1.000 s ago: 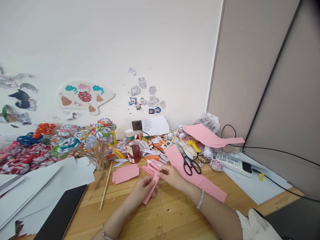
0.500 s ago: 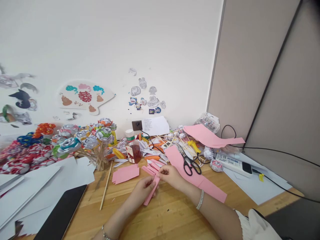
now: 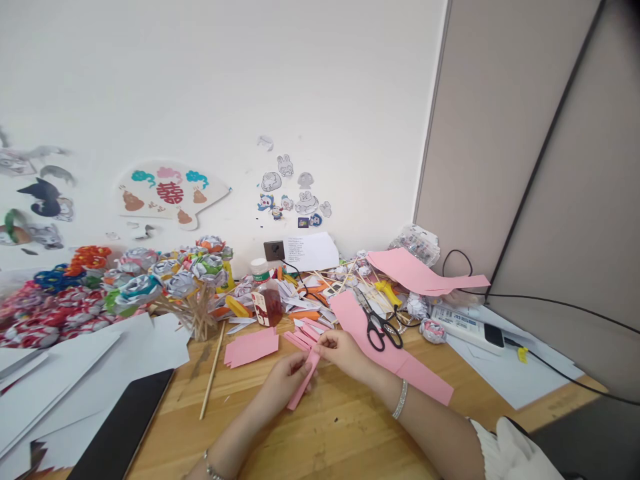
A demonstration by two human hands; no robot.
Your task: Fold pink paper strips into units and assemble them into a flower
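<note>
A narrow folded strip of pink paper (image 3: pixel 299 395) slants between my hands above the wooden table. My left hand (image 3: pixel 287 381) is closed on its middle, thumb on top and fingertips curled beneath. At the upper end my right hand (image 3: pixel 341 353) pinches the same strip between thumb and fingers. Just behind the hands lie several other pink strips (image 3: pixel 297 341), partly hidden by the fingers. A small stack of pink paper pieces (image 3: pixel 252 348) rests to the left. Black-handled scissors (image 3: pixel 381 331) lie on a large pink sheet (image 3: pixel 425 380) right of my right hand.
A wooden stick (image 3: pixel 212 373), a dark flat tablet-like slab (image 3: pixel 125 427) and white sheets (image 3: pixel 65 380) lie to the left. Paper flowers on sticks (image 3: pixel 175 280) stand behind them. A jar (image 3: pixel 267 300) stands among paper scraps. At right are a power strip (image 3: pixel 465 328) and cables.
</note>
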